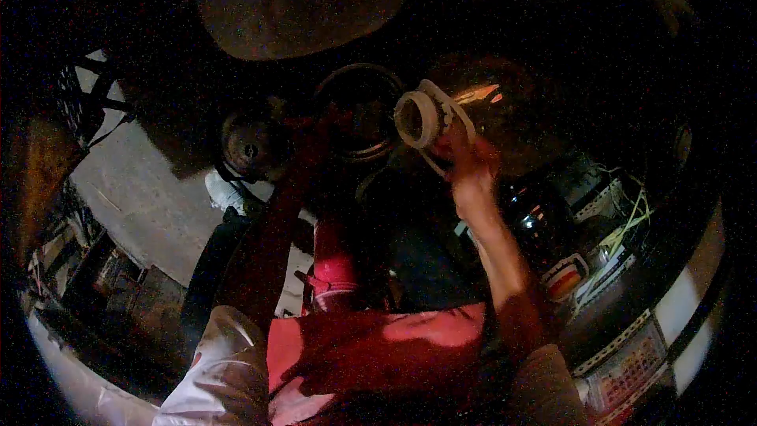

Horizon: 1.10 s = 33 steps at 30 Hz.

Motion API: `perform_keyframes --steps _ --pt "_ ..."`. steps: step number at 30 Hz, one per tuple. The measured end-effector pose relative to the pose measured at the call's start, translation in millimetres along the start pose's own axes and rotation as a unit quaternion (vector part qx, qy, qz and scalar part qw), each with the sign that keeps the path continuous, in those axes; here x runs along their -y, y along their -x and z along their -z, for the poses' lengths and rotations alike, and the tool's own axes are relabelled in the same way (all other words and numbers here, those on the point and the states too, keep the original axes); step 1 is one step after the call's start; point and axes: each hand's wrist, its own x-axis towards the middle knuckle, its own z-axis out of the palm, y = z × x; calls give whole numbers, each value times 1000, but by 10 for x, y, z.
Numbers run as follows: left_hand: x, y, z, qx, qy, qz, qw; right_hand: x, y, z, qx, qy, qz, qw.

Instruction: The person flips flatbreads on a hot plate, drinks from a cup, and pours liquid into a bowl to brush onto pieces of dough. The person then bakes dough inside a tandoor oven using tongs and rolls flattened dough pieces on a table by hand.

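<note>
My right hand (473, 166) is raised in the light, its fingers closed on a pale ring-shaped part with a flange (418, 120). The ring's round opening faces left, and small notches run along its side. My left hand (315, 138) reaches forward into deep shadow, so its fingers cannot be made out. Just beyond it is the rim of a dark round vessel (386, 72). Left of that hand sits a dull round metal piece (251, 150) with a small hub at its middle.
A large rounded shiny surface (512, 102) stands behind my right hand. Pale thin strips (623, 225) and a perforated rail (595, 201) lie to the right. Light floor (142, 201) shows at the left, with a white crumpled item (225, 192). Red cloth (378, 347) covers my lap.
</note>
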Motion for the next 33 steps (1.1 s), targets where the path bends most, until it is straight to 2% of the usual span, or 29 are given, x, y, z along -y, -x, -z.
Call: perform_keyframes --steps 9,11,15,30,33 --pt "-18 -71 -10 1 4 -3 1000 -49 -47 -24 17 -11 -4 1000" --pt "-2 -75 -16 1 2 -4 1000 -4 -23 -45 -2 -15 -52 999" --pt "11 -87 -20 -1 5 -5 1000 -49 -41 -49 15 -8 -13 1000" --pt "-27 -164 -22 2 8 -3 1000 45 -67 -93 -15 -19 -74 997" --pt "-37 -149 -21 4 9 -2 1000 -66 -54 9 -13 -61 -59 996"
